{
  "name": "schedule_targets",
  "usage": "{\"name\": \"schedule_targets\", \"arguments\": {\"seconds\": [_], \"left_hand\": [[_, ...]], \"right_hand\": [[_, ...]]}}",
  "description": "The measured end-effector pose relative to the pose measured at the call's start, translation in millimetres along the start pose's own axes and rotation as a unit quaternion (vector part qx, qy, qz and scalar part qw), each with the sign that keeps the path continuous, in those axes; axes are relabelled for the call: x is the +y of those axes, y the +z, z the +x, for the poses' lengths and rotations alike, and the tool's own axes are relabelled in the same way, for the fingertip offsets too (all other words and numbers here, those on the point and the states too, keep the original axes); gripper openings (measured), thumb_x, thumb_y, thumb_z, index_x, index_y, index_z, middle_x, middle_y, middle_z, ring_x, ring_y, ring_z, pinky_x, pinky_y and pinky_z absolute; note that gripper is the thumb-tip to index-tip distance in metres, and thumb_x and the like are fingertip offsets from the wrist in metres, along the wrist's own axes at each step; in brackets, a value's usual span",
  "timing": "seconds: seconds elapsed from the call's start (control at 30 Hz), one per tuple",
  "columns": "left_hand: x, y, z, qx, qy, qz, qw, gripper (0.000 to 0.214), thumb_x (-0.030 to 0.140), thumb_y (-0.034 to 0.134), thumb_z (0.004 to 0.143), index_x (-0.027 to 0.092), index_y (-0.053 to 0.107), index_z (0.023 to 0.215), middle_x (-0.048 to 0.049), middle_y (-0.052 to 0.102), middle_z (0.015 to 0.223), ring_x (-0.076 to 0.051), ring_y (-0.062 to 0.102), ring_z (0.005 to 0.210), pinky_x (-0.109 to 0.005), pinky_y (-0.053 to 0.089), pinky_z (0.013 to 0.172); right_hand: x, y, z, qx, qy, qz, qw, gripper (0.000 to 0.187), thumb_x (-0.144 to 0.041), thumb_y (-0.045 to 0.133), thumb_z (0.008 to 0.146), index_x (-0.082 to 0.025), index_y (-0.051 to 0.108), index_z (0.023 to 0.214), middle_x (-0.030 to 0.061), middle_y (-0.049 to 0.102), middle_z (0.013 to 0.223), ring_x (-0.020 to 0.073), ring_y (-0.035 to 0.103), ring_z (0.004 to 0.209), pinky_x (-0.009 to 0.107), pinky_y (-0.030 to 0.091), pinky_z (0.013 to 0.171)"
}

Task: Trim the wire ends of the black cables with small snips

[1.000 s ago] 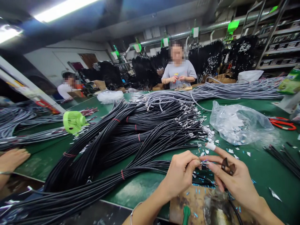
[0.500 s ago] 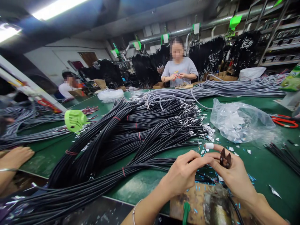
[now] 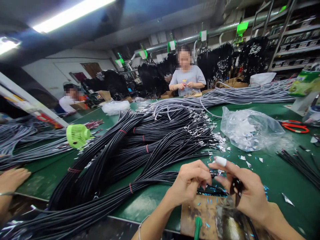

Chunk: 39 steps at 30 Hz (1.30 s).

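My left hand is closed in a pinch above the near end of a black cable bundle; what sits between its fingertips is too small to make out. My right hand faces it with a small gap between. A pair of dark wire nippers lies in the right palm under curled fingers, mostly hidden. White tape wraps that hand's index finger, which reaches forward with the thumb near stripped cable ends. Below the hands is a wooden board with a worn metal block and a green handle.
Large black cable bundles tied with red bands cover the table's middle. A clear bag of scraps, orange-handled scissors and grey cables lie beyond. A green fan stands left, near another person's hand. A co-worker sits opposite.
My hands have drawn apart; earlier the left fingers touched the right hand. The right hand has turned, so the nippers' blades, upright before, are now mostly covered. The view has shifted slightly.
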State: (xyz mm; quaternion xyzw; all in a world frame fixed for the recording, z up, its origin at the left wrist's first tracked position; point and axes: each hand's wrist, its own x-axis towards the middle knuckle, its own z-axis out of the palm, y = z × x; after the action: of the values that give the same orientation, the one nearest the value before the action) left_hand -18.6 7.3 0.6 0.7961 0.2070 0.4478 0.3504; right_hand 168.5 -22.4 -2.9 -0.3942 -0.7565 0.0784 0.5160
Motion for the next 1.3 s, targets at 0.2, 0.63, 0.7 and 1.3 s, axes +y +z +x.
{"name": "schedule_targets", "arguments": {"seconds": [0.2,0.63,0.7,1.3], "left_hand": [[3,2.7,3,-0.037,-0.036,-0.039,0.998,0.031,0.019,0.038,0.091,0.014,0.058,0.068,0.0006,0.05,0.056,-0.007,0.044,0.045,-0.019,0.04,0.048],[0,-12.2,5,-0.239,-0.254,-0.116,0.93,0.031,0.028,0.035,0.096,0.017,0.049,0.122,-0.0087,0.066,0.087,-0.016,0.068,0.075,-0.023,0.055,0.06],[-14,-11.3,6,-0.159,-0.262,0.025,0.951,0.027,0.021,0.039,0.094,0.017,0.054,0.115,-0.0058,0.067,0.084,-0.015,0.068,0.07,-0.023,0.055,0.059],[-40,31.2,5,-0.159,-0.134,0.399,0.893,0.017,0.025,0.064,0.082,0.013,0.069,0.092,-0.0088,0.067,0.08,-0.024,0.063,0.078,-0.033,0.049,0.07]], "right_hand": [[0,3,-8,-0.024,-0.092,-0.015,0.995,0.051,-0.007,0.055,0.082,-0.023,0.052,0.13,0.0035,0.076,0.087,0.0177,0.071,0.068,0.028,0.054,0.06],[16,-13,12,0.109,0.131,-0.077,0.982,0.012,-0.029,0.063,0.08,-0.022,0.068,0.089,0.0011,0.072,0.074,0.0142,0.064,0.056,0.025,0.049,0.055],[18,-12,12,0.09,0.116,-0.088,0.985,0.009,-0.029,0.062,0.081,-0.021,0.066,0.079,-0.0008,0.068,0.064,0.012,0.06,0.05,0.023,0.045,0.051],[35,-9,15,-0.047,0.124,-0.13,0.983,0.009,-0.017,0.052,0.08,-0.019,0.062,0.08,-0.0002,0.066,0.066,0.0148,0.06,0.057,0.023,0.041,0.056]]}}
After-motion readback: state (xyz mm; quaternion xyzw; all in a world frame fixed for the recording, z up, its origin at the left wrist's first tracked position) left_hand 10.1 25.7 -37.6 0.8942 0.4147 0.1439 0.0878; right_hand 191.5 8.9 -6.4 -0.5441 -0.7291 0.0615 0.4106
